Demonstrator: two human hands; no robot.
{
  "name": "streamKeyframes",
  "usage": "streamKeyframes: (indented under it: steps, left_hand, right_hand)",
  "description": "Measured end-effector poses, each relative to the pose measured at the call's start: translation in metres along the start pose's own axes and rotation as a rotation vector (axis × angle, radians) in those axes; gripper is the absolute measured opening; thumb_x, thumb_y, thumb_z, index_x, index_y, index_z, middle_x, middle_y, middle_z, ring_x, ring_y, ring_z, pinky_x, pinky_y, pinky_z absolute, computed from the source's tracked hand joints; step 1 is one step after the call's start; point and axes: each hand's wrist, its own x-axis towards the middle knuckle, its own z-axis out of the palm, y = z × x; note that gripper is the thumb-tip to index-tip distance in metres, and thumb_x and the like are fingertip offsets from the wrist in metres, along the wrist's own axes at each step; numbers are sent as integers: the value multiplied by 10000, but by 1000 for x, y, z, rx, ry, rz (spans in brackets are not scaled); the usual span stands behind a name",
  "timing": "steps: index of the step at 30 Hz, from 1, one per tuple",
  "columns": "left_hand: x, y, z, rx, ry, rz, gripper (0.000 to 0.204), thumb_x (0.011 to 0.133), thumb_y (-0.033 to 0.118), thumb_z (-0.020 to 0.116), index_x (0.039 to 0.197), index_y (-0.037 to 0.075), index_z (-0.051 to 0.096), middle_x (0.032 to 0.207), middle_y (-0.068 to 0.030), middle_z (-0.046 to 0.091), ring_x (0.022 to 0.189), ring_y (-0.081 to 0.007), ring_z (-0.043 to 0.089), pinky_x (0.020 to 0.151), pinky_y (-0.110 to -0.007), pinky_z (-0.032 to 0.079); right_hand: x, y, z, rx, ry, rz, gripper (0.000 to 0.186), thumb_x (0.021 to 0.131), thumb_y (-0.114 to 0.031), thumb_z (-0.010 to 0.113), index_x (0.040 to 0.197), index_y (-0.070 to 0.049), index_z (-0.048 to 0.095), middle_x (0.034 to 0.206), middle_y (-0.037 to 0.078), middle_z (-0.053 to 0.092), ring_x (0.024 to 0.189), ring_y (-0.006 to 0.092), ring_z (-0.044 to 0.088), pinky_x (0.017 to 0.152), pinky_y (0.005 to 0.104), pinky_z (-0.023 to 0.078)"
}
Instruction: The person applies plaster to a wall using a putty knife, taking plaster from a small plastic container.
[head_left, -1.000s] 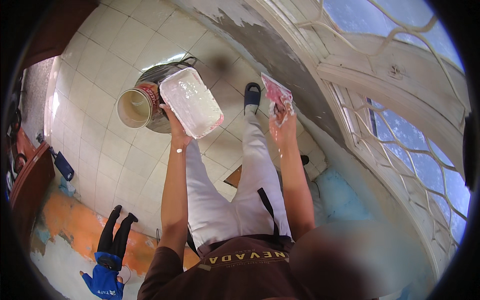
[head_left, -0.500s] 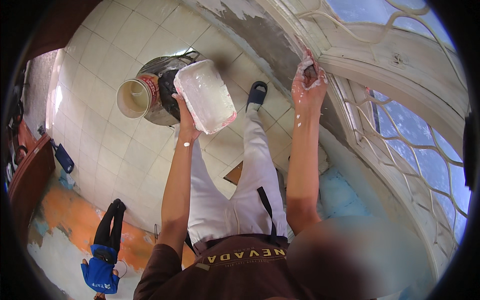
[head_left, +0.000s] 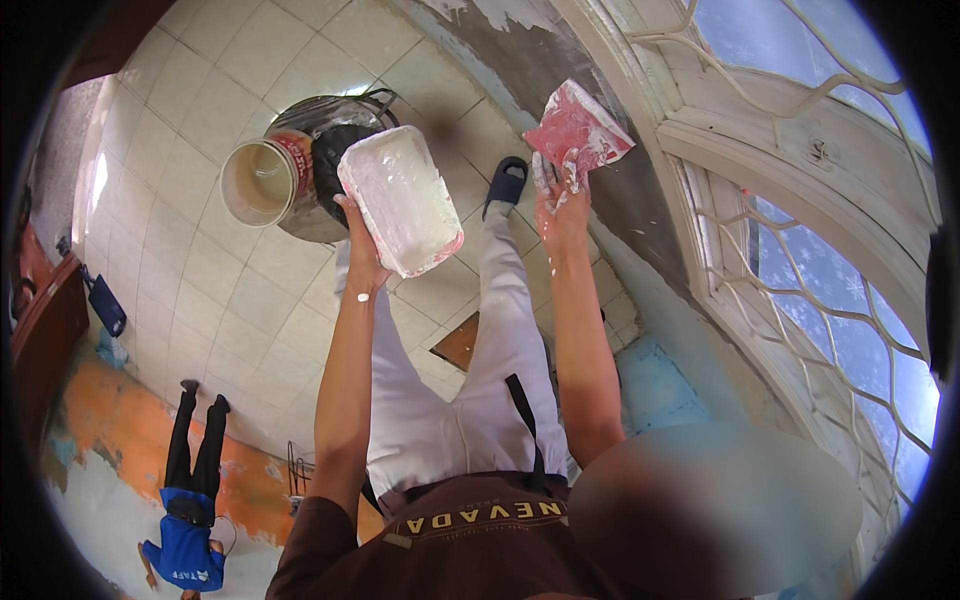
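My left hand [head_left: 362,245] grips a rectangular white tub [head_left: 405,200] by its left long side, thumb along the rim. Smooth white paste lies inside, and pinkish-red smears mark its rim. To the right of the tub, my right hand [head_left: 563,212] is closed on the lower end of a red putty spreader [head_left: 578,125] smeared with white. Its broad edge points up and right, toward the wall. White paste coats these fingers and spots both forearms. The spreader and the tub are apart.
Left of the tub, a paste-stained bucket [head_left: 225,185] stands beside black plastic [head_left: 330,165] on a dark round surface [head_left: 318,228]. A wall with patchy grey plaster [head_left: 500,65] and a grilled window [head_left: 800,265] run along the right. A person in blue [head_left: 187,545] stands at lower left.
My right hand has come down and left from beside the window frame, and the spreader's broad red face now shows. The tub has stayed nearly in place in my left hand.
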Motion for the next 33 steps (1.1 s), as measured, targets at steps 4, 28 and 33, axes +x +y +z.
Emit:
streamKeyframes:
  steps: [4, 28, 33]
  left_hand:
    - [11, -1, -17, 22, -16, 4, 928, 836, 760, 281, 1488, 118, 124, 1521, -122, 209, 1362, -289, 292, 1098, -428, 302]
    - [18, 0, -27, 43, -8, -46, 924, 840, 761, 276, 1494, 130, 106, 1539, -102, 161, 1386, -280, 240, 1113, -410, 269]
    - [19, -1, -16, 34, 29, -43, 919, 840, 761, 278, 1493, 134, 118, 1540, -95, 157, 1385, -276, 240, 1110, -412, 272]
  right_hand:
    - [48, 4, -25, -24, -95, -89, 556, 913, -198, 605, 1359, -16, 326, 1298, 124, 465, 1170, 269, 483, 1047, 402, 400]
    - [36, -73, 13, 414, 207, -89, 285, 934, -127, 507, 1138, 68, 546, 1076, 190, 614, 809, 194, 620, 698, 225, 579]
    - [2, -70, 16, 415, 208, -107, 216, 944, -106, 462, 1099, 26, 533, 1020, 125, 624, 856, 171, 628, 629, 171, 549]
